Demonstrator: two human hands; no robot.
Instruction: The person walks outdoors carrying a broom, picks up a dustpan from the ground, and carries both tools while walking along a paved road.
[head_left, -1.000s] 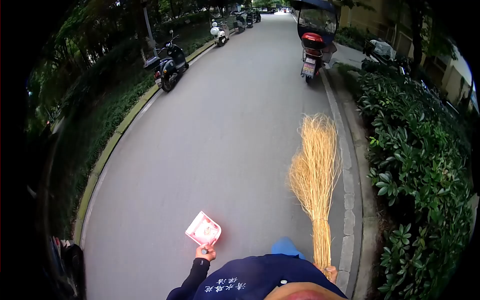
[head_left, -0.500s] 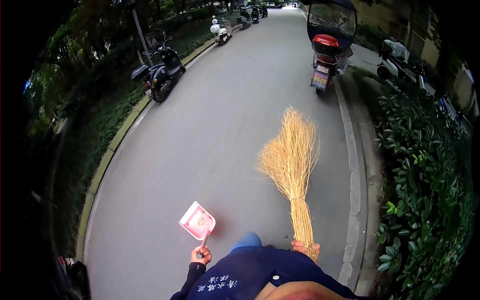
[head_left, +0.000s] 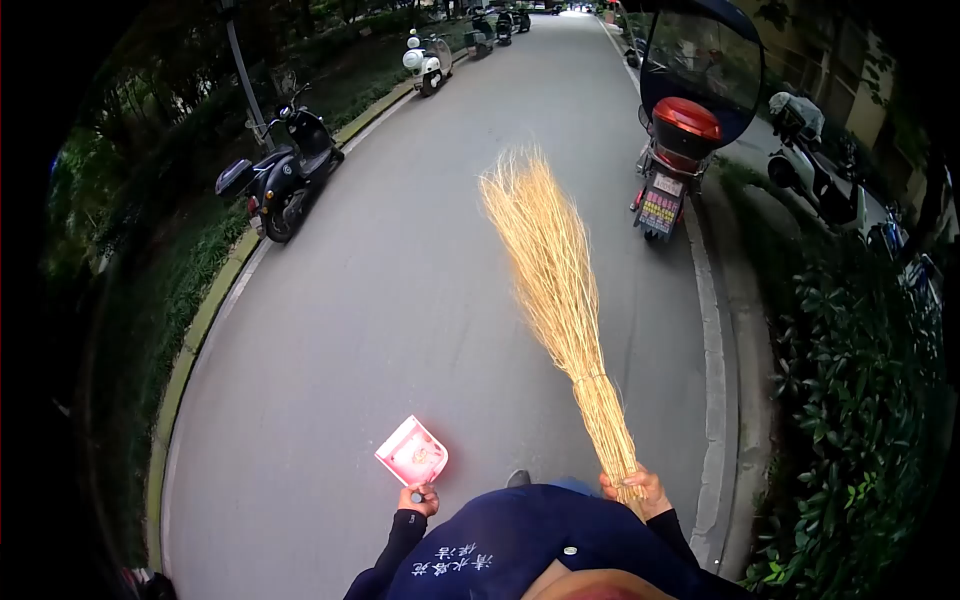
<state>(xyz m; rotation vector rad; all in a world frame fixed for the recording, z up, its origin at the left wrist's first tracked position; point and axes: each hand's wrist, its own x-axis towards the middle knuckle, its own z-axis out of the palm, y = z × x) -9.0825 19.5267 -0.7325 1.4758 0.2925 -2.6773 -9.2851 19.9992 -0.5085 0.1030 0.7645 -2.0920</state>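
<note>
A pink dustpan (head_left: pixel 412 452) is held low at the lower middle, with my left hand (head_left: pixel 419 499) closed round its short handle. My right hand (head_left: pixel 638 489) grips the bound lower end of a straw broom (head_left: pixel 558 270). The broom's bristles point forward and lean a little left, over the grey road. Between the two hands is the dark blue top, and the tip of a shoe shows in front of it.
Ahead on the right stands a scooter with a red box (head_left: pixel 687 122) and a canopy. A black scooter (head_left: pixel 284 178) and a white one (head_left: pixel 428 63) stand along the left kerb. Bushes (head_left: pixel 850 380) line the right side.
The broom's bristles have swung left and forward. The dustpan has shifted slightly right and down. Both nearer scooters appear closer, and a shoe tip has come into view.
</note>
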